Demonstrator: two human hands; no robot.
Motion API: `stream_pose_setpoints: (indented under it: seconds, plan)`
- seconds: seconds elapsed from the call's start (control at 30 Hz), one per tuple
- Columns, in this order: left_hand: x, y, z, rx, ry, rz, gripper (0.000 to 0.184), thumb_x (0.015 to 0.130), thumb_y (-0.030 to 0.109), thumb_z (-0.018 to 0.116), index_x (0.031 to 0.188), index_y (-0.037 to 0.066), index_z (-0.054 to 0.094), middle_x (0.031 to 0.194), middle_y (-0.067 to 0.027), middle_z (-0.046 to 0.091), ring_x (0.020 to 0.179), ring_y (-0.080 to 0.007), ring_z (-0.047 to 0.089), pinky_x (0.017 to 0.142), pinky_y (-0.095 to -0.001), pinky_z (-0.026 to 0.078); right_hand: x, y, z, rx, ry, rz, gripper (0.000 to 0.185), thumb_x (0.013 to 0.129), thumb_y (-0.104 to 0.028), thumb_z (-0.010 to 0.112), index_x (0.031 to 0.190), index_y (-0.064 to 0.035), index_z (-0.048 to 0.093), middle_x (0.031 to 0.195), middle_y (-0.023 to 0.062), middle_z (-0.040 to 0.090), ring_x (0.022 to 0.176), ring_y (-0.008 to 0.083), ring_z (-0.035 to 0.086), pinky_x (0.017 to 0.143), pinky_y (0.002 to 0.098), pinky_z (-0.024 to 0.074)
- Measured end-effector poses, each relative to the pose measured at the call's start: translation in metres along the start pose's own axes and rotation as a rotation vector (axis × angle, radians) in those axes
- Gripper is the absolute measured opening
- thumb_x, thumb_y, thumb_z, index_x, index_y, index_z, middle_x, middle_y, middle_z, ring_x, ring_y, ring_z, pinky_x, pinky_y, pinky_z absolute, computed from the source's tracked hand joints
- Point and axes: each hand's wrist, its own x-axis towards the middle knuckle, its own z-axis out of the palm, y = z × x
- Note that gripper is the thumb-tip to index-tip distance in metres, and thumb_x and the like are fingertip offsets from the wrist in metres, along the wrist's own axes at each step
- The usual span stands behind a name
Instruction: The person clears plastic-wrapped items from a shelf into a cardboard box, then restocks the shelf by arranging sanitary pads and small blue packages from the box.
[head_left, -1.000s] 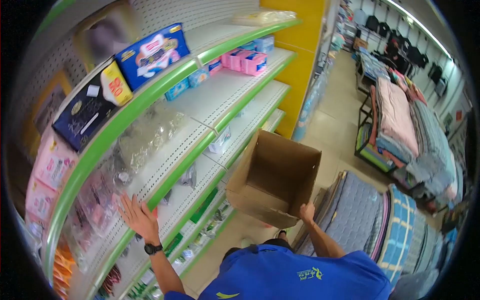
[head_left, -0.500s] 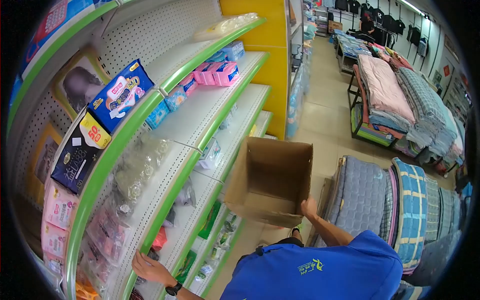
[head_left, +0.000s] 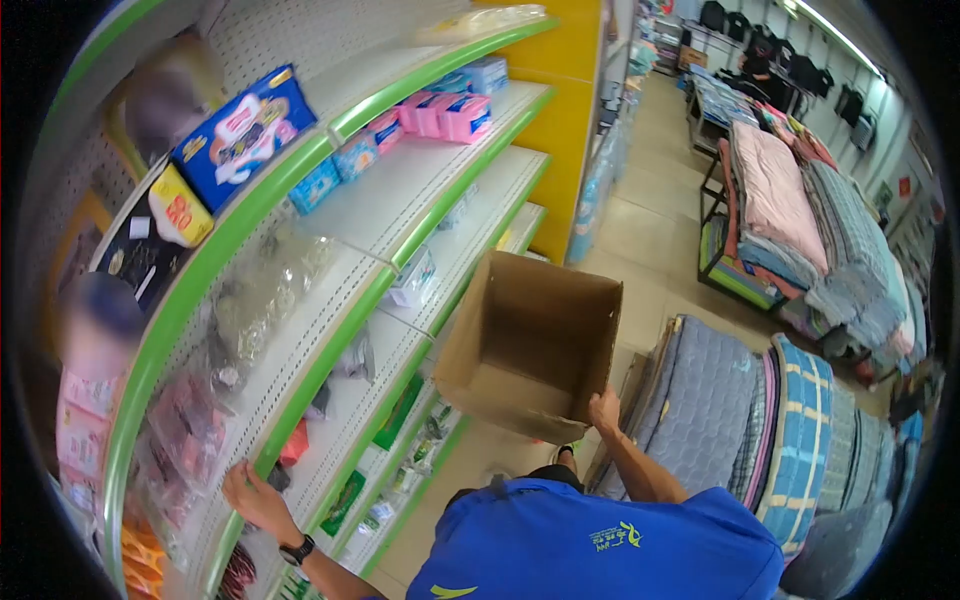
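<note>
My right hand [head_left: 606, 410] grips the near right edge of a cardboard box [head_left: 596, 330]. The box hangs tilted beside the shelves, its top open toward me and nothing visible inside. Across from it, my left hand [head_left: 262, 503], with a dark watch at the wrist, rests with extended fingers on the green edge [head_left: 292, 440] of a white shelf. Close to those fingers, a small red item [head_left: 295, 443] lies on the shelf below. Clear plastic packages [head_left: 275, 290] lie on the shelf above the left hand.
Higher up stand a blue pad pack [head_left: 243, 125], a black-and-yellow pack [head_left: 165, 225] and pink packs [head_left: 445, 117]. To the right are stacked folded quilts [head_left: 700, 400] and a rack of bedding [head_left: 770, 200]. A tiled aisle [head_left: 660, 180] runs back past a yellow shelf end [head_left: 570, 110].
The whole view has shifted slightly, with shelves and hands moving left and up in it. My right hand still holds the box, and my left hand stays at the shelf edge.
</note>
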Motion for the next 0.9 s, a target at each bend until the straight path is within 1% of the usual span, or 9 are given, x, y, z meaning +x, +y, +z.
stream_pose_setpoints:
  seconds: [0.13,0.17,0.27,0.37,0.47,0.57,0.67,0.77,0.9]
  plan:
    - [0.0,0.0,-0.001,-0.032,0.011,-0.073,0.012,0.093,0.009,0.066,0.098,-0.002,0.068,0.099,-0.0178,0.066,0.099,-0.0385,0.059,0.09,-0.0473,0.046,0.003,-0.011,-0.005,0.031,-0.026,0.036,0.034,0.087,-0.009,0.055,0.117,0.0039,0.064,0.108,0.0293,0.07,0.107,0.0479,0.065,0.092,0.0501,0.051]
    - [0.002,0.003,-0.004,-0.028,0.012,-0.089,0.01,0.092,0.008,0.067,0.096,-0.001,0.067,0.097,-0.0177,0.065,0.098,-0.0387,0.059,0.089,-0.0477,0.045,0.003,-0.018,-0.008,0.07,-0.042,0.012,0.034,0.087,-0.009,0.056,0.117,0.0041,0.064,0.108,0.0275,0.071,0.106,0.0433,0.068,0.092,0.0468,0.0516]
    - [0.005,0.003,-0.005,0.004,0.003,-0.084,0.008,0.089,0.007,0.067,0.093,0.001,0.066,0.094,-0.0162,0.065,0.096,-0.0392,0.058,0.086,-0.0474,0.045,0.003,-0.017,-0.007,0.158,-0.071,-0.081,0.038,0.085,-0.009,0.054,0.119,0.007,0.063,0.107,0.0275,0.071,0.1,0.0438,0.067,0.09,0.0479,0.0504]
    - [0.008,0.009,-0.01,-0.06,0.006,-0.111,0.006,0.088,0.005,0.067,0.093,0.002,0.066,0.095,-0.0143,0.065,0.096,-0.0379,0.058,0.086,-0.046,0.045,0.019,0.026,0.007,0.198,-0.067,-0.328,0.041,0.086,-0.011,0.052,0.122,0.0077,0.061,0.108,0.0275,0.07,0.102,0.0419,0.067,0.092,0.046,0.0499]
    - [0.01,0.013,-0.01,-0.081,0.028,-0.103,0.006,0.087,0.004,0.066,0.093,0.002,0.065,0.095,-0.0131,0.064,0.096,-0.0367,0.058,0.086,-0.0457,0.045,0.025,0.031,0.011,0.146,-0.085,-0.294,0.044,0.087,-0.013,0.051,0.123,0.0089,0.061,0.111,0.0297,0.069,0.104,0.0423,0.066,0.094,0.0451,0.0493]
    - [0.011,0.014,-0.009,-0.083,0.045,-0.084,0.006,0.088,0.003,0.065,0.093,0.002,0.064,0.096,-0.0126,0.064,0.096,-0.0362,0.058,0.086,-0.0457,0.045,0.015,0.02,0.003,0.296,-0.095,-0.492,0.044,0.087,-0.014,0.051,0.122,0.01,0.061,0.112,0.0311,0.068,0.104,0.0443,0.066,0.094,0.0475,0.0489]
    - [0.01,0.013,-0.005,-0.086,0.056,-0.082,0.006,0.088,0.003,0.065,0.093,0.001,0.063,0.1,-0.0127,0.065,0.098,-0.0362,0.058,0.088,-0.0456,0.045,0.015,0.017,0.0,0.177,-0.102,-0.373,0.044,0.086,-0.013,0.052,0.122,0.0107,0.061,0.113,0.0313,0.068,0.104,0.0457,0.065,0.093,0.049,0.049]
    - [0.009,0.015,-0.002,-0.073,0.086,-0.08,0.006,0.088,0.003,0.064,0.094,0.001,0.063,0.106,-0.0134,0.067,0.103,-0.0362,0.059,0.091,-0.0452,0.045,0.017,0.02,0.002,0.174,-0.088,-0.343,0.043,0.086,-0.011,0.052,0.121,0.0112,0.061,0.11,0.0299,0.068,0.101,0.0441,0.066,0.09,0.049,0.0495]
    - [0.007,0.017,-0.001,-0.017,0.103,-0.063,0.007,0.088,0.002,0.064,0.095,0.002,0.063,0.115,-0.015,0.066,0.11,-0.0365,0.06,0.096,-0.0455,0.045,0.017,0.019,0.003,0.205,-0.109,-0.344,0.043,0.085,-0.009,0.052,0.122,0.0114,0.06,0.111,0.0305,0.068,0.101,0.0452,0.065,0.091,0.0482,0.0498]
